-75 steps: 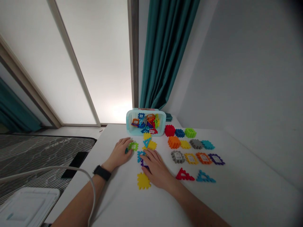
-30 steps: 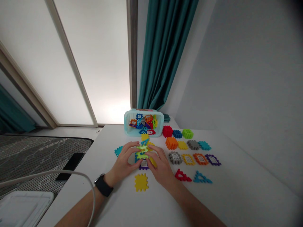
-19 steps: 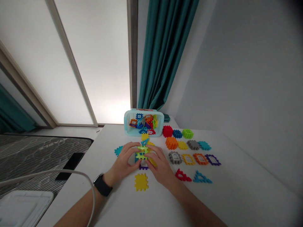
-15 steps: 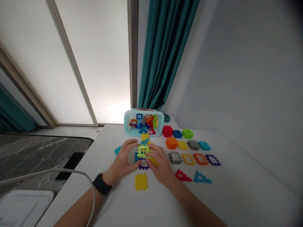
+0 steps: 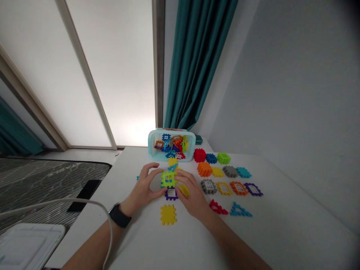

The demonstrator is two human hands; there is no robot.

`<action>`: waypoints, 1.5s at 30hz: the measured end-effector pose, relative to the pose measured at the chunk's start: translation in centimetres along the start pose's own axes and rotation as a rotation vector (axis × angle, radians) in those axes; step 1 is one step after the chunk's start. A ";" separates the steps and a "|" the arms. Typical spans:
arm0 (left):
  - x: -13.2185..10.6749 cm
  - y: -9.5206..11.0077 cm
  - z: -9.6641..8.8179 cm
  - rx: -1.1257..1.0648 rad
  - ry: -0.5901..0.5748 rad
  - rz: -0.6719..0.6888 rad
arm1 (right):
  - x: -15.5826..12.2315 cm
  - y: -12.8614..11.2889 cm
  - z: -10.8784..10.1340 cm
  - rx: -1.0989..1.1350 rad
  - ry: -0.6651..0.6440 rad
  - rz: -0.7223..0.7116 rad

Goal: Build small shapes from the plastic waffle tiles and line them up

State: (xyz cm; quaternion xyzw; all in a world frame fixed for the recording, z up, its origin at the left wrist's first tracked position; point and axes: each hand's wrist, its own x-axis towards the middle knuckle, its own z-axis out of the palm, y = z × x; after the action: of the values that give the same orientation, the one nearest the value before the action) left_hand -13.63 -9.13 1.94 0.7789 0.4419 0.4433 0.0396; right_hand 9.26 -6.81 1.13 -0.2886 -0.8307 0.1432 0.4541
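Observation:
A lime green window tile (image 5: 168,179) is between my hands, above a purple-framed tile (image 5: 171,193). My right hand (image 5: 194,193) grips the lime tile at its right edge, its thumb low near the purple frame. On the other side, my left hand (image 5: 143,185) has its fingers curved and apart, with the thumb tip at the purple tile's left edge. Yellow tiles and a light blue piece (image 5: 172,167) lie just behind; one yellow tile (image 5: 184,190) is partly under my right hand. A yellow square tile (image 5: 168,215) lies nearer to me.
A pale blue bin (image 5: 151,150) of mixed pieces stands at the back. Rows of coloured tiles, including an orange stack (image 5: 204,169) and a grey window tile (image 5: 208,186), lie to the right, with red (image 5: 218,207) and blue triangles (image 5: 240,210). A white cable (image 5: 111,232) crosses my left forearm.
The lime green tile has shifted slightly left with my right fingers. My left fingers have spread a little and moved back from it.

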 end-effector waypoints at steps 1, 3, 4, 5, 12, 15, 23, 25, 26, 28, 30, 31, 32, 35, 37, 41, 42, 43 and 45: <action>0.0 0.0 -0.1 -0.004 0.006 0.002 | 0.0 0.1 -0.1 -0.022 0.014 -0.015; 0.1 0.0 -0.1 -0.012 0.006 0.002 | 0.1 0.3 -0.4 -0.073 0.040 -0.061; 0.1 0.0 -0.2 -0.019 -0.001 -0.003 | 0.1 0.4 -0.4 -0.095 0.048 -0.091; 0.1 0.1 -0.1 -0.031 -0.013 -0.014 | 0.2 0.5 -0.5 -0.113 0.053 -0.120; 0.3 0.7 0.1 -0.268 -0.180 -0.081 | 0.2 0.5 -0.6 -0.085 0.062 -0.205; 0.4 0.6 0.3 -0.287 -0.162 -0.091 | 0.2 0.5 -0.4 -0.008 0.094 -0.132; -0.1 0.5 0.6 -0.010 -0.073 0.020 | 0.0 1.2 0.7 0.343 0.065 0.516; -0.2 0.5 0.7 0.037 -0.075 0.056 | 0.0 1.4 0.9 0.438 0.058 0.607; -0.2 0.5 0.7 0.054 -0.078 0.068 | 0.1 1.4 1.0 0.478 0.061 0.638; -0.2 0.5 0.8 0.076 -0.085 0.078 | 0.1 1.2 1.0 0.558 0.077 0.679; -0.2 0.5 0.8 0.088 -0.083 0.075 | 0.2 0.9 1.1 0.647 0.085 0.701; -0.2 0.5 0.7 0.092 -0.084 0.072 | 0.3 0.7 1.1 0.692 0.085 0.710; -0.2 0.5 0.7 0.095 -0.085 0.070 | 0.3 0.5 1.1 0.730 0.087 0.719; -0.2 0.4 0.7 0.099 -0.093 0.074 | 0.4 0.2 1.2 0.782 0.101 0.730; -0.2 0.3 0.7 0.093 -0.092 0.077 | 0.3 0.2 1.2 0.756 0.093 0.709; -0.1 0.3 0.5 0.068 -0.074 0.058 | 0.1 0.4 0.9 0.520 0.073 0.550; -0.1 0.3 0.4 0.062 -0.067 0.055 | 0.1 0.4 0.7 0.435 0.069 0.474; 0.0 0.4 0.4 0.057 -0.061 0.053 | 0.0 0.3 0.5 0.350 0.056 0.386; 0.0 0.4 0.2 0.053 -0.051 0.056 | 0.0 0.0 0.0 0.205 -0.008 0.209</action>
State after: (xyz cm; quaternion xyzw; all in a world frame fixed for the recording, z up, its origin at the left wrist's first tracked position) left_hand -13.22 -9.28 1.97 0.8027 0.4306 0.4123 0.0177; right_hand 9.28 -6.80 1.09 -0.3249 -0.7790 0.2748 0.4606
